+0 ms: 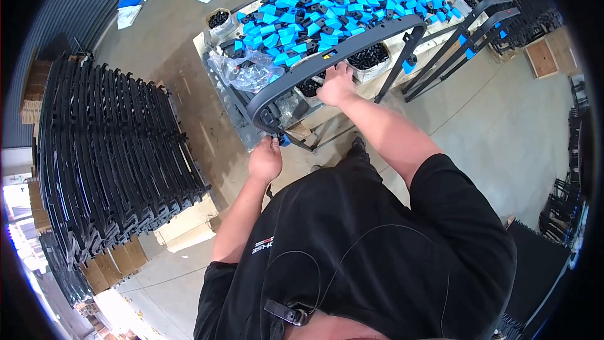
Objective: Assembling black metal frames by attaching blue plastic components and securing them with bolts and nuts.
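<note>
A black U-shaped tubular frame [352, 41] stands in front of me at the near edge of the workbench, its curved bar crossing above small open boxes. At its lower left corner my left hand [265, 161] is closed, fingers pinching the frame beside a small blue piece [284, 141]. Beneath the bar my right hand [338, 86] reaches between a box of small black parts [369, 56] and another such box [308, 88]. Its fingers are bent; whatever they hold is hidden.
A large heap of blue and black plastic pieces [340, 3] covers the bench [384, 69]. Clear plastic bags [248, 70] lie at its left end. More black frames [469, 44] stand at the right. Stacked black bars [113, 157] rise on the left, with cardboard beneath.
</note>
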Tool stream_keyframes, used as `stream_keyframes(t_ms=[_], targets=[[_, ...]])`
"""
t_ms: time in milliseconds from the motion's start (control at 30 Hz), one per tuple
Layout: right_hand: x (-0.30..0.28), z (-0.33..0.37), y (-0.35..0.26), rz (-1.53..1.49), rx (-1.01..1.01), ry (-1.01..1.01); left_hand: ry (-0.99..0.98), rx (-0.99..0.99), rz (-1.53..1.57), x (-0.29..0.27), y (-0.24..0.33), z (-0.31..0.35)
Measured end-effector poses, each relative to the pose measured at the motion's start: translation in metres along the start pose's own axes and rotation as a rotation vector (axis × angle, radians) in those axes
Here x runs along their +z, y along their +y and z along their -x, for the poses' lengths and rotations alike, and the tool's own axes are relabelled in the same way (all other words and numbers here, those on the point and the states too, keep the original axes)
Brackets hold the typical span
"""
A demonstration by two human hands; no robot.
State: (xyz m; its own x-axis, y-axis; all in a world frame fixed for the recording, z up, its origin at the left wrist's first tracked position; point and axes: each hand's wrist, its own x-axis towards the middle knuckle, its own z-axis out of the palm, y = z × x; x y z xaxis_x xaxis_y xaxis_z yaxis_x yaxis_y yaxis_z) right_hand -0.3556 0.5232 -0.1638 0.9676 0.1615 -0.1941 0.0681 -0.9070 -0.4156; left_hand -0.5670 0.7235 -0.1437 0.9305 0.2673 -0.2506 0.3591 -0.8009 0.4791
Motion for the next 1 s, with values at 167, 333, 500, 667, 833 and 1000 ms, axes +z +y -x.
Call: stream_keyframes(t_ms=[167,333,500,667,833,1000], targets=[[0.026,-0.007,0.030,0.164,-0.120,0.132,-0.044,-0.037,0.004,-0.004,0.009,0.001],[-0.015,0.035,0.013,-0.049,-0.212,0.211,0.021,-0.067,0.122,0.000,-0.001,0.011],[-0.013,0.081,0.039,-0.749,-0.165,-0.114,-0.072,-0.057,0.063,-0.011,-0.002,0.022],[-0.049,0.136,0.016,-1.273,0.223,-0.966,0.009,0.225,0.904,-0.007,0.030,0.032],[-0.036,0.138,0.005,-1.145,0.131,-1.044,-0.150,0.192,1.222,0.001,0.041,0.019],[-0.030,0.129,0.031,-0.918,-0.212,-0.567,0.538,0.238,1.067,0.000,0.025,0.043]])
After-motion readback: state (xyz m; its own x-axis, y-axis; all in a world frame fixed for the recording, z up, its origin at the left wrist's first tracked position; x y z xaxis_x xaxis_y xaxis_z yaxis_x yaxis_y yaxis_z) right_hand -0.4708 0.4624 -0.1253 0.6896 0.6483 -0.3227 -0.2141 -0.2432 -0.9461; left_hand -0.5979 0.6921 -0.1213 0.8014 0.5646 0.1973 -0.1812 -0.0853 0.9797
